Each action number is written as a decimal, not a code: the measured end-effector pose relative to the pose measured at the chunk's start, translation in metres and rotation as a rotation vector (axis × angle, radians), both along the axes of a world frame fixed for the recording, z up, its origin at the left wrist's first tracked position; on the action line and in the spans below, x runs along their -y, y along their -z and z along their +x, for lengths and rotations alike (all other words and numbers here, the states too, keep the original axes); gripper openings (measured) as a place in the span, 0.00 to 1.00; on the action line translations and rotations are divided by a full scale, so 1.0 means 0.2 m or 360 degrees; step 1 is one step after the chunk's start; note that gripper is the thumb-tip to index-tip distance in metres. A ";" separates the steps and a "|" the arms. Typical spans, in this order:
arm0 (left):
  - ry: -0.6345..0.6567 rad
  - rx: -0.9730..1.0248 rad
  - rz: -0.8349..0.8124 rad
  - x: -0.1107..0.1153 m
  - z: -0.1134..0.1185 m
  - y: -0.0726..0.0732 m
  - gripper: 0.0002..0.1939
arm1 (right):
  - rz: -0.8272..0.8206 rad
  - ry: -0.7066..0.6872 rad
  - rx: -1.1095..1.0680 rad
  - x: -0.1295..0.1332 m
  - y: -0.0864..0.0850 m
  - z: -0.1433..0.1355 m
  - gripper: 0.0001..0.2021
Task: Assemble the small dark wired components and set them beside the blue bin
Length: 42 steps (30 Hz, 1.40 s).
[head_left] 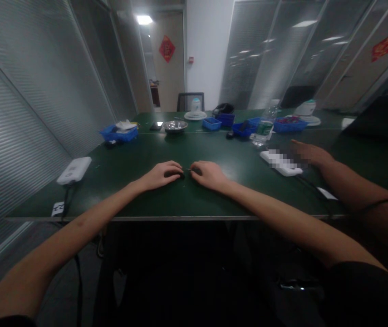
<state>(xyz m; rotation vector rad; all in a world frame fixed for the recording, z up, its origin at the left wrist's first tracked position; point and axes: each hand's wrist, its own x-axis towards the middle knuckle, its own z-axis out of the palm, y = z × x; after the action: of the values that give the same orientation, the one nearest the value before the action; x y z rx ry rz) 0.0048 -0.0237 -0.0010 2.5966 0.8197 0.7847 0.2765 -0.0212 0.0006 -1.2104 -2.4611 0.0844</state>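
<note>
Head view was filled by a green table (132, 156), with two bare hands brought close together above its near half. With the gap between the hands taken as the centre of the dial, the left hand (161, 175) lay at nine o'clock and the right hand (210, 173) at three. The left fingers were closed around a small black piece (179, 175), its end left showing toward the gap. The right fingers were curled onto a small dark piece (197, 171), from which a thin tip (189, 170) was pointed at the other hand — an arrangement probably chosen so that both ends could be lined up and watched. What the pieces were could not be told, as they were largely covered by fingers. Both wrists were held low, presumably for steadiness.

A steel bowl (175, 127) was set near twelve o'clock, a small blue tray (212, 123) at one and a blue basket (119, 133) at ten, perhaps so that loose items were contained and the working spot was uncrowded. A water bottle (263, 129) was stood at two. Corded white units were placed at nine (74, 170) and three (287, 170) — the latter beside a co-worker's hand (311, 153).
</note>
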 end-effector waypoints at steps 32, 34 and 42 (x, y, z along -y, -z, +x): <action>-0.1190 0.0368 -0.0657 -0.32 -0.69 0.01 0.26 | -0.0074 -0.0160 -0.0062 0.02 -0.04 0.03 0.14; -0.0933 0.0251 -0.0628 -0.30 -0.54 0.01 0.25 | -0.0072 -0.0201 -0.0075 0.02 -0.04 0.03 0.14; -0.0296 0.0153 -0.0520 -0.12 -0.16 0.00 0.18 | -0.0060 -0.0303 -0.0084 0.04 -0.05 0.02 0.14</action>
<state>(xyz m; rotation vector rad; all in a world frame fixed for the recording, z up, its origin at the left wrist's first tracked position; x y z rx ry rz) -0.0275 0.0006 -0.0003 2.2033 1.0728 0.7469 0.2806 -0.0296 0.0101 -0.9724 -2.5322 0.2132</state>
